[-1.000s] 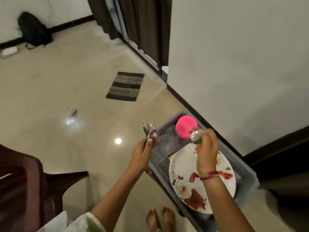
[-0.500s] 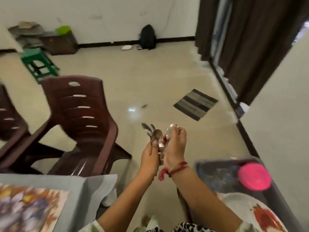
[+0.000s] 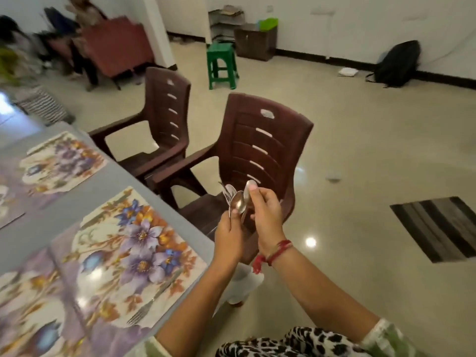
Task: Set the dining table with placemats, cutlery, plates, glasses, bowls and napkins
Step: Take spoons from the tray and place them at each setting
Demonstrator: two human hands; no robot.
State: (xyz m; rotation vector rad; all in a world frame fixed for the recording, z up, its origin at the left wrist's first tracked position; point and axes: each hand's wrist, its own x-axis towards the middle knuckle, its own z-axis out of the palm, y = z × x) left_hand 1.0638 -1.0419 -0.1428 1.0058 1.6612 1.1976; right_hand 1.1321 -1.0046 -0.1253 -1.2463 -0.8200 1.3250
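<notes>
My left hand [image 3: 229, 238] grips a bunch of steel spoons [image 3: 235, 200] upright, their bowls fanned above my thumb. Beside it my right hand [image 3: 266, 215] pinches one more spoon [image 3: 247, 188] by its neck, touching the bunch. Both hands hover off the table's right edge, in front of a brown chair. On the grey table [image 3: 77, 199] lie floral placemats: the nearest [image 3: 128, 256] carries a fork [image 3: 152, 305] near its lower right corner, and another [image 3: 61, 161] lies farther back.
Two brown plastic chairs [image 3: 257, 155] [image 3: 164, 119] stand against the table's right side. A green stool [image 3: 222, 64] and a black backpack [image 3: 396, 64] sit farther off. A striped mat [image 3: 443, 228] lies on the floor to the right. A blurred person [image 3: 85, 19] is at the back left.
My view has swung left, away from the grey crate of plates and toward the table. My right hand brought its spoon over to the bunch held in my left.
</notes>
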